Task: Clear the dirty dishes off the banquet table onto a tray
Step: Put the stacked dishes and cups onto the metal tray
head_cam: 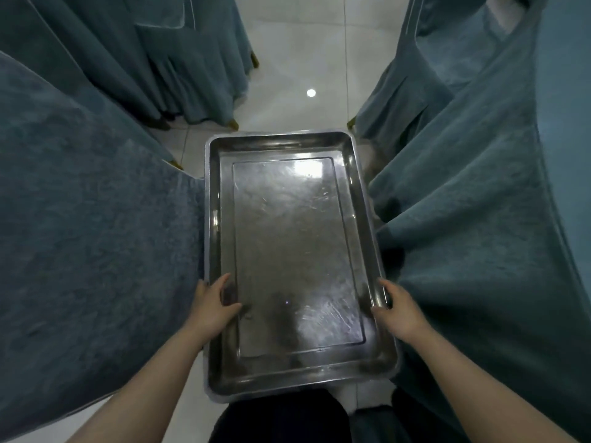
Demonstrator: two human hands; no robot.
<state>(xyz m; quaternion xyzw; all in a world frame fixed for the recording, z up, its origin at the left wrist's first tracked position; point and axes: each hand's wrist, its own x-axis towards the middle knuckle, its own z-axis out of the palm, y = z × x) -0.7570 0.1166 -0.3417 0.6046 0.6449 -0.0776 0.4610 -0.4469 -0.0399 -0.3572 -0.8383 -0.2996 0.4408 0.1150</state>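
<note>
- The tray [294,251] is a long metal box shape with a low wall all round and round corners.
- It is shiny and grey, and its flat floor has a raised rectangle stamped in the middle.
- The metal has many fine scratches, and a bright patch of light shines near its far end.
- Nothing lies in the tray.
- The tray is held up in the air in front of the person, above the white tiled floor [297,59], with its long side pointing away.
- The left hand [215,300] grips the left wall near the close end; the thumb lies inside the tray and the fingers curl under the rim.
- The right hand [396,306] grips the right wall at the same spot, with the thumb over the rim and the fingers hidden underneath.
- Both arms are bare and reach forward from the bottom corners.
- Blue-green cloths [96,235] hang down on the left and on the right, and the tray sits in the gap between them.
- More blue-green covers [192,68] hang farther back, with small gold legs [232,124] peeking out at the bottom.
- A small round light spot [311,93] shows on the floor.
- Dark clothing [281,417] shows just below the tray's close end.
</note>
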